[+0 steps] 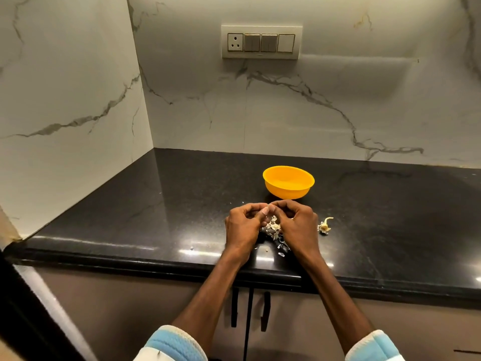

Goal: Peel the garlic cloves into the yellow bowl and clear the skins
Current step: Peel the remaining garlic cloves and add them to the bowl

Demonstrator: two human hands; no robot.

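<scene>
**Item 1, left grip (243, 225) and right grip (296, 222).** Both are curled, fingertips (265, 211) meeting just above the counter and pinched on something small. I take it to be a garlic clove, though the fingers hide it almost entirely.

**Item 2, garlic clove.** I judge it light, firm and smooth under a thin, brittle skin that is slick once bared. I would hold it by the flat sides with one grip and lift the skin from the root end with the other. A light pinch is enough; a hard one bruises it or shoots it out.

**Item 3, heap of pale papery garlic skins (273, 226).** It lies on the counter directly under the grips, with scraps trailing toward the near edge. Nearly weightless, so better swept together than picked up singly.

**Item 4, dry stalk and root core of the garlic bulb (324, 225).** Just beside the right grip.

**Item 5, round yellow plastic bowl (286, 191).** Upright, near and beyond the grips; I cannot make out what it holds.

**Item 6, polished black stone counter (156, 204).** It carries everything above.
</scene>
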